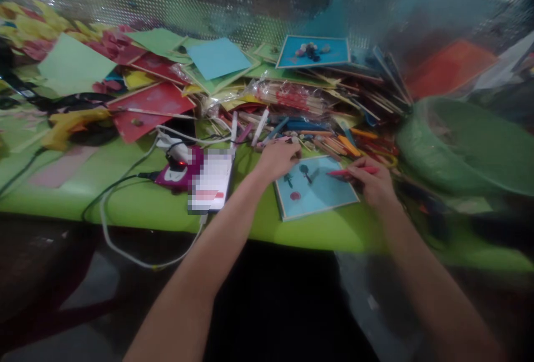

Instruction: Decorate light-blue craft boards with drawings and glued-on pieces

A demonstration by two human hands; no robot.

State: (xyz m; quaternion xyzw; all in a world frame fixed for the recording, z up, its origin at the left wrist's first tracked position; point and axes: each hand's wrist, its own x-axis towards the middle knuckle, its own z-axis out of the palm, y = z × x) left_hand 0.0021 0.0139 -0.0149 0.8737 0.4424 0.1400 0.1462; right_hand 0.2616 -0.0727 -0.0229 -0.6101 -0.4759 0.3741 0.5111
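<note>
Head view: a pink pen (340, 173) is clamped in the right grip (370, 181), its tip pointed leftward over a light blue card (327, 199). Whether the card is touched by the tip cannot be told. The card is laid on the green counter (256, 226), just left of the right grip and to the right of the left grip (280, 157), on its near side. On it, dark green tree-like shapes (303, 169) and a red round shape (295, 196) are seen between the two grips. The left grip is held bent, palm down, at the card's far left corner; whether its fingers are closed on anything cannot be told. Just beyond the left grip, a white marker (259, 127) is placed beside scattered pencils. To its left, a phone (224, 175) is partly covered by a pixelated patch, and farther left a purple power strip (196, 166) is set. Right of the right grip, a green basin (421, 139) is stood. Well beyond both grips, a blue framed picture (290, 60) is rested on stacked cards.
</note>
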